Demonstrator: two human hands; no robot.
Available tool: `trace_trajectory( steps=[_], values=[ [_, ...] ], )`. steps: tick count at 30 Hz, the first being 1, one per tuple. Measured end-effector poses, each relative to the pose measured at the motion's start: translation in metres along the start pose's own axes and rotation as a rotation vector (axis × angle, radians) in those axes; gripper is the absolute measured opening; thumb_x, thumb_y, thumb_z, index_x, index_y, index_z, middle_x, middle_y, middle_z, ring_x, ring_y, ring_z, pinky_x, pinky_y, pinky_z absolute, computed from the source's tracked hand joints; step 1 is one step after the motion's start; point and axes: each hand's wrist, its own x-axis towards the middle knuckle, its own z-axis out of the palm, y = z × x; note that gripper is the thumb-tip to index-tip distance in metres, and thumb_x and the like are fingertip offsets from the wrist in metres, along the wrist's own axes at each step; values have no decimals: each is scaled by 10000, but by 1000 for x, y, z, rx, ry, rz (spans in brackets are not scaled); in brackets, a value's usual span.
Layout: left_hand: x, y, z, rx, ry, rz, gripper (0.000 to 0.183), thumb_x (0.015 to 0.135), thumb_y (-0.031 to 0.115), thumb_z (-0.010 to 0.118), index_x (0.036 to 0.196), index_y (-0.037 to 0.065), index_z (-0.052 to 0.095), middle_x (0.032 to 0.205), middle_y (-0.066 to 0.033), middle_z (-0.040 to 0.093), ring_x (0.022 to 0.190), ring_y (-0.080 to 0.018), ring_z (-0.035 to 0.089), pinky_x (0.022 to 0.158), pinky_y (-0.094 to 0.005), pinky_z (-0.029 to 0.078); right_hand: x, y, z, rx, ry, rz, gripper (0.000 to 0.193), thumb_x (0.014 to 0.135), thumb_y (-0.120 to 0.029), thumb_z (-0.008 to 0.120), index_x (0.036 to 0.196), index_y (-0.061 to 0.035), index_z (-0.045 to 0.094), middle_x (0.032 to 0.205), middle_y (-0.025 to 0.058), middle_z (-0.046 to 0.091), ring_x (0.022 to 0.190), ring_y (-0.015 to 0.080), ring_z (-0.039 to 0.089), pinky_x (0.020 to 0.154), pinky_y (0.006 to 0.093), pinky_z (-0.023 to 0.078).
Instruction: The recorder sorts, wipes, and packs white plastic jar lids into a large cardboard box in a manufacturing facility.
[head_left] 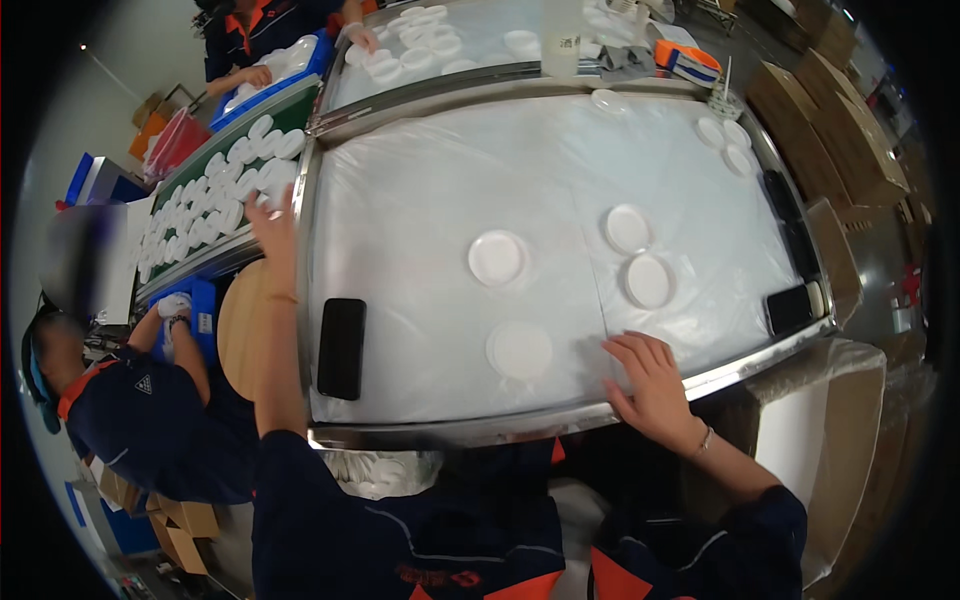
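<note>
My left hand [272, 228] reaches to the edge of the green belt [215, 150] at the left, its fingers apart beside the white round lids [240, 180] lying there; whether it touches one is hard to make out. My right hand [652, 388] is over the near edge of the film-covered table [420, 190], fingers spread and nothing in them. Left of it lies a faint, blurred white disc [520, 352]. Farther in are a white round lid [497, 258] and two more, one lid [628, 229] just beyond another lid [648, 281].
A black phone [342, 348] lies at the table's left, another phone [790, 310] at the right corner. Several lids [738, 160] rest at the far right. Co-workers sit left [150, 420] and far left [250, 40]. A lined carton [815, 440] stands near my right arm.
</note>
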Motion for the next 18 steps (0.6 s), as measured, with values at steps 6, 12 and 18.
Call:
trace_trajectory(
  steps=[6, 12, 18],
  values=[
    [-205, 164, 21, -640, -720, -333, 601, 914, 325, 635, 1380, 66, 357, 1016, -47, 564, 876, -118, 568, 698, -274, 526, 49, -25, 27, 115, -145, -464, 527, 791, -171, 702, 1259, -12, 519, 1278, 120, 533, 1214, 290, 495, 996, 392, 412],
    [-253, 212, 17, -685, -917, -369, 609, 936, 412, 570, 1385, 65, 350, 1090, -56, 521, 985, -119, 526, 797, -274, 479, 68, -35, 47, -124, -147, -589, 373, 785, -160, 671, 1110, 10, 597, 1184, 121, 606, 1101, 266, 594, 830, 351, 536],
    [-241, 202, 6, -718, -922, -597, 680, 894, 503, 587, 1349, 48, 368, 1143, -69, 503, 1009, -136, 517, 789, -280, 458, 67, -32, 38, -237, -164, -778, 267, 787, -64, 579, 1033, 34, 607, 1087, 155, 645, 992, 262, 656, 716, 322, 563]
  ],
)
